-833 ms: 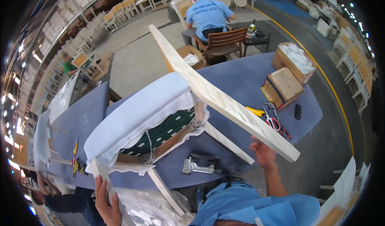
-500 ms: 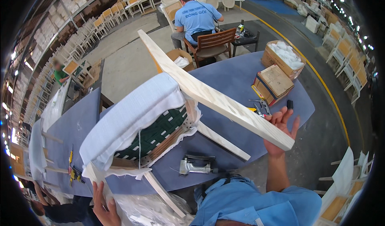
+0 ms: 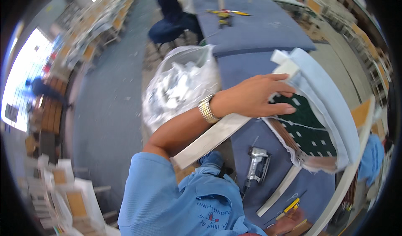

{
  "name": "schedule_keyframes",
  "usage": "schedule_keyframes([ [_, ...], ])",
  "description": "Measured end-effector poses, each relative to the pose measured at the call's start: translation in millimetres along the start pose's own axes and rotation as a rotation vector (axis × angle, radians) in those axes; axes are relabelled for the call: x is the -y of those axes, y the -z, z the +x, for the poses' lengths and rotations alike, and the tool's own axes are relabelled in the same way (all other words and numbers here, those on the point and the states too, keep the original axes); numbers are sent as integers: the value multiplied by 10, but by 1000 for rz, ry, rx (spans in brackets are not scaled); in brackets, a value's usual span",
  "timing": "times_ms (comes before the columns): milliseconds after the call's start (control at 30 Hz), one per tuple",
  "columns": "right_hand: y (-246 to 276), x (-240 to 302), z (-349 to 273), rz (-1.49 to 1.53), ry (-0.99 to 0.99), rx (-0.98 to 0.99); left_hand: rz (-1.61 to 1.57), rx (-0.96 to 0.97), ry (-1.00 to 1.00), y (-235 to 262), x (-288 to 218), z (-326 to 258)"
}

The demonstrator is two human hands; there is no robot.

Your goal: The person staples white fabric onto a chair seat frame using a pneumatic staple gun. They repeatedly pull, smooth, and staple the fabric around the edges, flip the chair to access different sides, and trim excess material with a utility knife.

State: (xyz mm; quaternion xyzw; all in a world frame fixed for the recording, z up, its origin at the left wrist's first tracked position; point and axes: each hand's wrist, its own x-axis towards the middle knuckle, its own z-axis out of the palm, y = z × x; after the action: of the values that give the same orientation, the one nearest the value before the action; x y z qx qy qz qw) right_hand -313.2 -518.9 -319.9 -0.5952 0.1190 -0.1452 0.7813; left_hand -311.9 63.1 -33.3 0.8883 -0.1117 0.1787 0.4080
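Observation:
An upholstered chair frame [image 3: 359, 165] lies on its side on a blue-covered table, its seat [image 3: 324, 85] covered in pale blue fabric. Dark green webbing [image 3: 305, 125] and a white cord show on the seat's underside. My left hand [image 3: 261, 96], with a metal watch on its wrist, reaches across to the seat's edge and webbing, fingers apart. Low in the picture, my right hand [image 3: 287, 224] is beside a yellow-handled tool [image 3: 291, 206] and the long pale chair leg; its fingers are partly hidden and blurred. A silver staple gun [image 3: 257, 165] lies between the hands.
Left of the table [image 3: 238, 64] stands a clear plastic bag [image 3: 180, 87] of white scraps. More yellow tools [image 3: 226, 15] lie on the far table. A person in dark clothes [image 3: 176, 18] is beside it. Chair frames [image 3: 75, 198] stand at lower left.
The view has swung left, bringing the plastic bag and aisle into sight. My left hand has moved from the chair leg to the seat's underside. The right hand now shows near the lower edge.

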Motion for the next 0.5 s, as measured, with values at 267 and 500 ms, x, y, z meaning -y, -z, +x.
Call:
schedule_keyframes([
  [267, -1797, -1559, -891, -1025, 227, 826, 11, -133, 4, -30, -74, -130],
  [500, -1950, -1824, -1113, -1342, 297, 695, -319, -125, 32, -112, 106, 33],
])
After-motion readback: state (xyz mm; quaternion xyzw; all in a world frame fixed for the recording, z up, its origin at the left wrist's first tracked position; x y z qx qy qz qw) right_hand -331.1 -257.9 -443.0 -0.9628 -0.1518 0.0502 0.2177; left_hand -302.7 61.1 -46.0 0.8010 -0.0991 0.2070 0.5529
